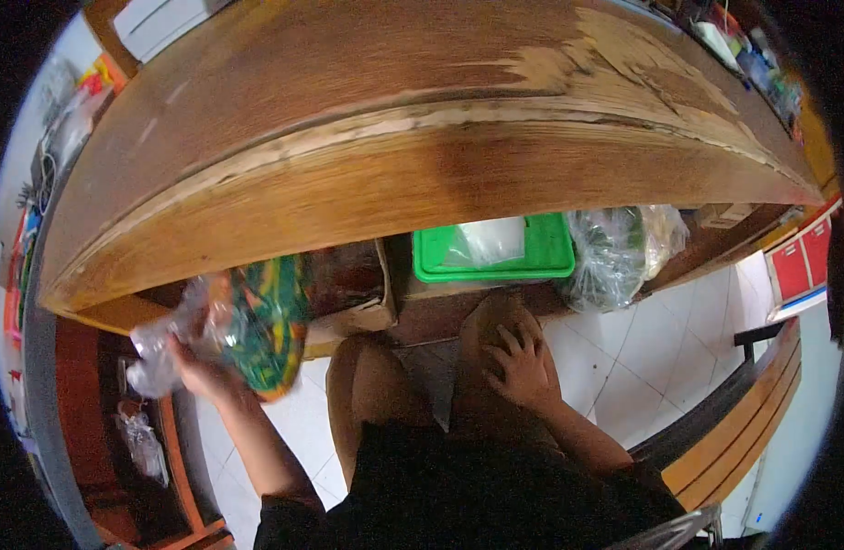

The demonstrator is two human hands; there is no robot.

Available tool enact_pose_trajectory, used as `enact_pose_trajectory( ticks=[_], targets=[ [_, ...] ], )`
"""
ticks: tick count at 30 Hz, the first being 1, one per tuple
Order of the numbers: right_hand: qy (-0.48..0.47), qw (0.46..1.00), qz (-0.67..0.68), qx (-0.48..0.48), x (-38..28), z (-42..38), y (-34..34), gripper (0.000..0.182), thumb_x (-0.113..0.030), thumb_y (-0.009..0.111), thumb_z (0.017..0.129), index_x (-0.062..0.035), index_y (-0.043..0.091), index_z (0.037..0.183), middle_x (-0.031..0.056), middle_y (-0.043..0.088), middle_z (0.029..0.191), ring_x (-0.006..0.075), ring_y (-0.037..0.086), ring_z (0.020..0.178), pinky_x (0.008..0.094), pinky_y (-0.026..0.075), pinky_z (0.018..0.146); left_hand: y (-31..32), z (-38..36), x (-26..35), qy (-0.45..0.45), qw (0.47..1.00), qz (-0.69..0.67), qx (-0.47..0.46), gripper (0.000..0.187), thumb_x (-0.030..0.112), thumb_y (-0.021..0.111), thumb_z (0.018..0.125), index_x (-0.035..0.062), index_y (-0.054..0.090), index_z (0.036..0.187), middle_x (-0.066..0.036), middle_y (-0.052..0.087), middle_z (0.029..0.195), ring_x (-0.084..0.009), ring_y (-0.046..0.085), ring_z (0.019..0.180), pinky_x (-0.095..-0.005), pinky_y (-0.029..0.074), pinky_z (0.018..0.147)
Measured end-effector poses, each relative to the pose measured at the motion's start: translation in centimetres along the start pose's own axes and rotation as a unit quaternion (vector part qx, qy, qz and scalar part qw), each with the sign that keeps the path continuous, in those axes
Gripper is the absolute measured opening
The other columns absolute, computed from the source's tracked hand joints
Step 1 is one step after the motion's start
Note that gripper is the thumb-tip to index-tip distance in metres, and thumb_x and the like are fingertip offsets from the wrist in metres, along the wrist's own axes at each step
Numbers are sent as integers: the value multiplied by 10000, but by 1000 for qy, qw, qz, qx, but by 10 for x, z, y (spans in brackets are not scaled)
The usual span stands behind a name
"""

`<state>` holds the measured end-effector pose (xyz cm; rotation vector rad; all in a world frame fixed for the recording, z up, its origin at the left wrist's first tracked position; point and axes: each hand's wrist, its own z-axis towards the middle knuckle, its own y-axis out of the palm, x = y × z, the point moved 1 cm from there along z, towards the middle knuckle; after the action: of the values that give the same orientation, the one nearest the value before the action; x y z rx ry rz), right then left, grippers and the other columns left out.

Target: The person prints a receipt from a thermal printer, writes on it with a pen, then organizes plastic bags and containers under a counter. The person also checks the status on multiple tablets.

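Observation:
My left hand (200,368), smeared by motion, is closed on a crumpled clear plastic bag (156,357) at the lower left of the desk. Right beside it is a green, yellow and red patterned item (268,330), partly behind shiny plastic; its kind, and whether it is inside the bag, I cannot make out. My right hand (524,371) rests on my right knee, fingers spread, holding nothing.
Above my legs is a wooden desk (367,174) with a peeling top. On the shelf below stand a cardboard box (385,293), a green plastic container (490,271) with a white packet, and a filled clear bag (614,252). A slatted wooden bench (738,422) is at right.

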<state>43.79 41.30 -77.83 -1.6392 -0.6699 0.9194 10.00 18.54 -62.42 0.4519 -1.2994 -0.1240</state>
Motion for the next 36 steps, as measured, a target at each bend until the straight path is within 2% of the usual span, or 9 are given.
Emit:
enact_pose_trajectory(
  ticks=[7, 11, 12, 13, 24, 28, 30, 33, 36],
  targets=[
    [-2, 999, 33, 10, 4, 3, 1, 428, -420, 535, 759, -193, 516, 1121, 113, 293, 1325, 396, 213, 1221, 636, 150, 943, 62, 91, -123, -19, 997, 79, 19, 482, 328, 469, 858, -53, 444, 1154, -163, 536, 1046, -256, 498, 914, -378, 418, 790],
    [4, 999, 48, 13, 5, 2, -2, 404, -374, 560, 756, -200, 514, 1118, 120, 295, 1327, 404, 190, 1238, 634, 163, 946, 26, 118, -225, -125, 907, -162, -369, 481, 294, 483, 860, 14, 377, 1236, -135, 466, 1200, -280, 467, 1052, -361, 388, 880],
    [4, 999, 45, 15, 6, 1, -3, 404, -374, 560, 756, -200, 514, 1118, 120, 295, 1327, 404, 190, 1238, 634, 163, 946, 6, 128, -233, 59, 912, 234, -331, 528, 306, 498, 847, -18, 347, 1236, -202, 412, 1216, -348, 433, 1056, -406, 360, 892],
    [0, 999, 47, 19, 5, 1, -3, 407, -375, 559, 757, -197, 515, 1120, 121, 294, 1329, 403, 182, 1242, 635, 163, 945, -15, 130, -237, 231, 743, 585, -230, 580, 318, 514, 834, -50, 317, 1236, -270, 358, 1233, -416, 400, 1060, -452, 331, 903],
    [24, 999, 25, 5, 9, 3, 1, 423, -405, 532, 769, -187, 513, 1131, 119, 293, 1333, 411, 220, 1214, 607, 177, 955, -40, -60, -193, 235, 495, 739, -392, 828, 606, 475, 739, -7, 279, 1260, -231, 194, 1360, -390, 173, 1263, -590, 54, 994],
    [-4, 999, 35, 33, 5, 2, -4, 437, -423, 512, 774, -182, 512, 1138, 120, 345, 1290, 411, 257, 1193, 624, 162, 950, -22, -64, -186, 284, 629, 603, -399, 910, 642, 532, 670, -52, 308, 1214, -264, 238, 1326, -416, 189, 1246, -576, 99, 989],
    [17, 999, 35, 38, 7, 0, 8, 440, -424, 513, 773, -181, 510, 1140, 117, 337, 1296, 409, 247, 1200, 630, 158, 950, -13, -72, -181, 178, 493, 761, -382, 1041, 649, 589, 610, -55, 213, 1278, -286, 218, 1319, -422, 172, 1243, -521, 149, 995],
    [13, 998, 43, 33, 11, 1, 13, 443, -424, 515, 774, -178, 506, 1143, 110, 313, 1314, 408, 226, 1214, 639, 154, 950, -50, -49, -237, 347, 558, 670, -346, 1017, 600, 639, 601, -72, 220, 1240, -291, 241, 1282, -428, 188, 1230, -522, 216, 971],
    [6, 999, 47, 16, 9, 0, 10, 441, -419, 518, 775, -177, 502, 1144, 107, 289, 1329, 408, 207, 1223, 644, 157, 947, -51, -45, -242, 241, 586, 693, -343, 753, 442, 682, 641, -65, 339, 1080, -284, 236, 1297, -404, 197, 1241, -508, 253, 959]
  ],
)
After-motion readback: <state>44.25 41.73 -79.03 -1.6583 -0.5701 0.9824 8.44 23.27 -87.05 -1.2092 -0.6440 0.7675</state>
